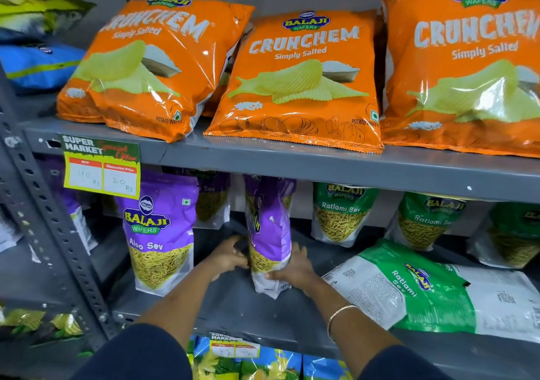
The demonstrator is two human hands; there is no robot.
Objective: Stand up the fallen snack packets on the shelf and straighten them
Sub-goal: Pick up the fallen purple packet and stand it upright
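Observation:
A purple Aloo Sev packet [270, 233] stands upright but turned edge-on in the middle of the lower shelf. My left hand [230, 255] presses its left side and my right hand [295, 268] grips its lower right side. Another purple Aloo Sev packet [159, 233] stands upright facing front to the left. A green Ratlami Sev packet [409, 286] lies flat on the shelf at the right, back side partly showing. Further green Ratlami Sev packets [342, 213] stand upright along the back.
Three orange Crunchem bags [301, 81] lean back on the upper shelf. A price tag [100, 166] hangs from the grey shelf edge [321, 166]. A perforated grey upright [43, 204] runs down the left. Blue and yellow packets [263, 365] sit on the shelf below.

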